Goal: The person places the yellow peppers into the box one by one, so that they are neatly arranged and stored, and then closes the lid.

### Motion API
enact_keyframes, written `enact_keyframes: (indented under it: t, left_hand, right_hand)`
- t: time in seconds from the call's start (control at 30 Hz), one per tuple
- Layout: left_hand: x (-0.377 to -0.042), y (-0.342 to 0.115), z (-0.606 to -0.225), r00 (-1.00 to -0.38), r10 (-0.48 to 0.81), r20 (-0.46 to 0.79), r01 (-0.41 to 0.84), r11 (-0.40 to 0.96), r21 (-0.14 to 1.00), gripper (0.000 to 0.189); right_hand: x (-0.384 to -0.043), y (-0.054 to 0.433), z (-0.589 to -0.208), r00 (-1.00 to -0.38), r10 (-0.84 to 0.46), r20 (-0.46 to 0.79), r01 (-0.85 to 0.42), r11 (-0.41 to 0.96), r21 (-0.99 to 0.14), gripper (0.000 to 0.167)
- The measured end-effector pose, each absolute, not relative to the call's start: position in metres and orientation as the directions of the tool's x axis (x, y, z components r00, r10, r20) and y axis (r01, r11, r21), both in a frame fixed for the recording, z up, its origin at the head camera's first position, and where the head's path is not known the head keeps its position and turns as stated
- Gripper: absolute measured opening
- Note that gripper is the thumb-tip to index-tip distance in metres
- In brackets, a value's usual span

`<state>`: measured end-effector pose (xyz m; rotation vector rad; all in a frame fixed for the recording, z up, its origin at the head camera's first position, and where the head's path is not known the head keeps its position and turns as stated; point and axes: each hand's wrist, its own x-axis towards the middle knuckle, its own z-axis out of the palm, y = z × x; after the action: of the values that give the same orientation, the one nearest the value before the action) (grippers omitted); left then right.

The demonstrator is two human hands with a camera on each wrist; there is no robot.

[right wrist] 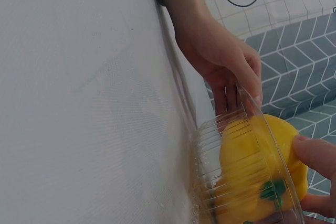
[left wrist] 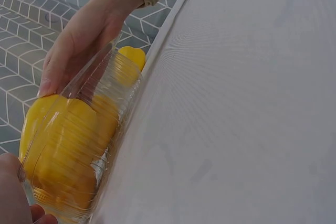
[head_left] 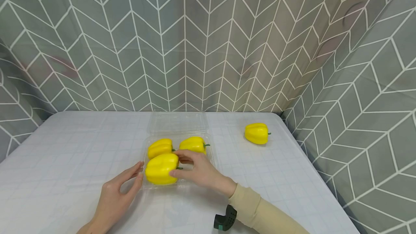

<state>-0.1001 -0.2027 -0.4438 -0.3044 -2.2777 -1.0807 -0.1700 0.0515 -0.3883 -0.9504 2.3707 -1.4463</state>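
Observation:
A yellow bell pepper [head_left: 161, 169] with a green stem sits in the front left of a clear plastic clamshell container [head_left: 195, 184]. My right hand [head_left: 199, 169] grips this pepper from its right side, thumb in front and fingers behind. At the container's left edge, my left hand [head_left: 118, 187] holds the rim between thumb and fingers; the exact contact is partly hidden. Behind the gripped pepper lie two more yellow peppers, one at the back left [head_left: 160, 148] and one at the back right [head_left: 192, 143]. Through the clear wall, the left wrist view shows the gripped pepper [left wrist: 58, 140].
The container's hinged lid [head_left: 177, 122] is folded back toward the curtain. Another yellow pepper [head_left: 256, 133] lies on the white table [head_left: 276, 190] at the back right. Patterned curtains [head_left: 201, 46] hang behind the table and along its right side.

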Motion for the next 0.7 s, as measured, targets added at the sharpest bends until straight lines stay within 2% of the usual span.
enact_keyframes:
  t: [0.7]
  left_hand:
    - [-0.1017,-0.2034,-0.4448,-0.765,-0.017,0.644,0.488,0.637,0.597,0.043]
  right_hand:
    - [-0.1682,0.0497,-0.3901,-0.737,-0.658,0.158,-0.506,0.382,-0.774,0.059]
